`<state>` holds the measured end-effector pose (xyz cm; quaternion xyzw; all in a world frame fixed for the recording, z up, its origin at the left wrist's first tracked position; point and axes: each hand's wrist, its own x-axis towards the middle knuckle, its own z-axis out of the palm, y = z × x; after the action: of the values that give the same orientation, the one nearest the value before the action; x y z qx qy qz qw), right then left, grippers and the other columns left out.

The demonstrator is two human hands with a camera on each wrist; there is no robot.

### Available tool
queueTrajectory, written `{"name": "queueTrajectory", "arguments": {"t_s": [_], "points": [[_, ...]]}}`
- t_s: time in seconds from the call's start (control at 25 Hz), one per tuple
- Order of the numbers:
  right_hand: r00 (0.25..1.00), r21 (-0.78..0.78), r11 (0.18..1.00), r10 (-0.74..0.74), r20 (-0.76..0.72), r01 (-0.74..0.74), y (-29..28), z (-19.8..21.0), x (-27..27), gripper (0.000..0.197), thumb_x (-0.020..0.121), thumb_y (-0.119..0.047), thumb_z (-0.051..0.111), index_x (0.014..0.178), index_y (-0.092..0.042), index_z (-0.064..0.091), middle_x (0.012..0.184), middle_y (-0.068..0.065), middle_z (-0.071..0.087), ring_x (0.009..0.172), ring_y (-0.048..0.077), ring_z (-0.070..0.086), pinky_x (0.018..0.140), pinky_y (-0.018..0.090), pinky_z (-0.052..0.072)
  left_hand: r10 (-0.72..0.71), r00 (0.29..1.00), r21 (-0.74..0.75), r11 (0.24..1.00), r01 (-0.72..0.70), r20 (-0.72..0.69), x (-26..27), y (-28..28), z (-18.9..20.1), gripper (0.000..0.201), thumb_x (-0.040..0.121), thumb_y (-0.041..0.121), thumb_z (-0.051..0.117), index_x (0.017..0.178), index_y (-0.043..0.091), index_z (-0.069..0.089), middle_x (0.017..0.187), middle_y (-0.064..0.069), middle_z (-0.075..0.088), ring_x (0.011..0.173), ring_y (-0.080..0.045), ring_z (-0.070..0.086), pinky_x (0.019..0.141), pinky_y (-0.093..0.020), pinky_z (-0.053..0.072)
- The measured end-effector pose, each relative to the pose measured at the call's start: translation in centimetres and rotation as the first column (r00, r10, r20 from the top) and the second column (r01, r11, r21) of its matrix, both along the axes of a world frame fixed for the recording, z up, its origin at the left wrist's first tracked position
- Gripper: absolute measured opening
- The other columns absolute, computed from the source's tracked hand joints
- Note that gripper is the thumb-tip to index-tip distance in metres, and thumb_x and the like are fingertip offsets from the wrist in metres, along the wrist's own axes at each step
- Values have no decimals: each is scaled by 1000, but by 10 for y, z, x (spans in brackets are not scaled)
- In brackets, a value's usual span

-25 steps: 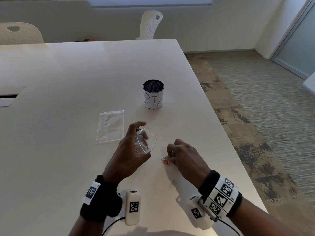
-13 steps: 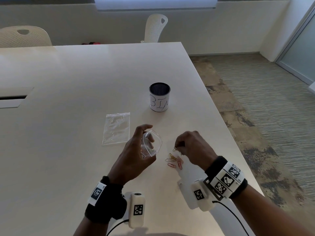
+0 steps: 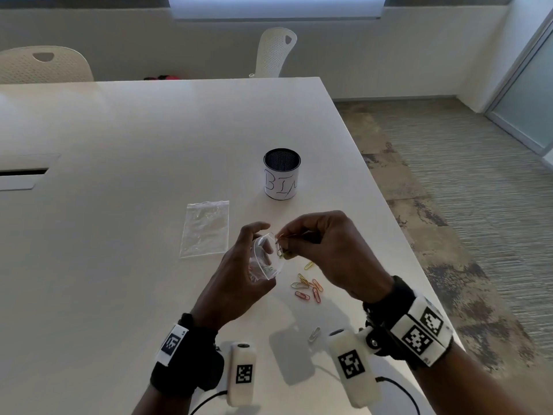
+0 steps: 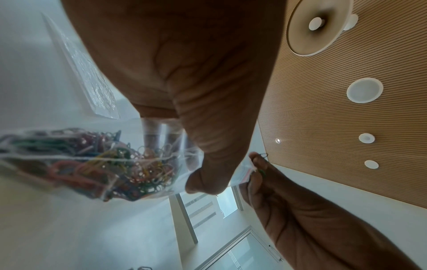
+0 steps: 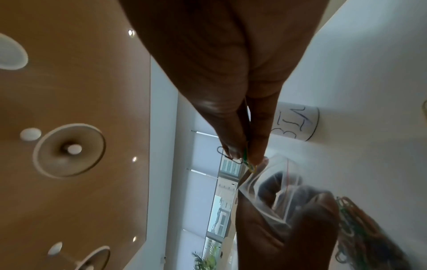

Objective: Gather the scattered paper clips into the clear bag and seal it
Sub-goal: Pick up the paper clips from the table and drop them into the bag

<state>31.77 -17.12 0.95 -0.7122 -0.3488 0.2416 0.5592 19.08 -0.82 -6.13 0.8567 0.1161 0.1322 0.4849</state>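
Note:
My left hand (image 3: 239, 274) grips a clear zip bag (image 3: 267, 259) above the table, its mouth held open toward the right. The left wrist view shows the bag (image 4: 97, 164) full of coloured paper clips. My right hand (image 3: 323, 250) pinches a few paper clips (image 3: 280, 250) at the bag's mouth; the right wrist view shows those clips (image 5: 242, 160) between thumb and fingers just above the open rim (image 5: 265, 182). Several loose clips (image 3: 308, 286) lie on the table under my right hand, and one pale clip (image 3: 314, 333) lies nearer me.
A second clear bag (image 3: 206, 229) lies flat on the white table (image 3: 119, 145) to the left. A black mesh cup with a white label (image 3: 282, 174) stands behind my hands. The table's right edge (image 3: 398, 235) is close. Two white chairs stand beyond the table.
My right hand picked clips off the table, lifted and moved left to the bag's mouth. The left hand kept holding the bag open, raised slightly.

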Motion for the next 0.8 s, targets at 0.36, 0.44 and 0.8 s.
{"name": "queueTrajectory", "arguments": {"t_s": [0.36, 0.44, 0.8], "points": [[946, -72, 997, 31, 323, -8, 14, 7, -6, 13, 88, -5, 79, 96, -14, 84, 88, -4, 82, 80, 2, 77, 79, 17, 62, 9, 1000, -11, 1000, -9, 8, -2, 2, -2, 80, 84, 11, 84, 146, 32, 38, 114, 9, 64, 99, -11, 69, 82, -20, 60], [947, -56, 998, -21, 319, 41, 9, 9, 1, 11, 87, -6, 80, 96, -12, 82, 87, -3, 81, 79, 1, 77, 79, 15, 61, 5, 1000, -1, 1000, -5, 11, -2, 3, -3, 82, 83, 12, 85, 146, 33, 37, 112, 12, 63, 103, -8, 67, 83, -17, 59], [869, -697, 715, 378, 321, -53, -28, -42, 38, 90, 77, -38, 88, 154, -22, 44, 151, -5, 49, 134, 13, 49, 112, 26, 42, -17, 1000, -18, 1000, 17, 9, 1, 1, -4, 84, 82, 6, 83, 147, 34, 38, 110, 8, 62, 97, -16, 67, 84, -33, 63]]}}
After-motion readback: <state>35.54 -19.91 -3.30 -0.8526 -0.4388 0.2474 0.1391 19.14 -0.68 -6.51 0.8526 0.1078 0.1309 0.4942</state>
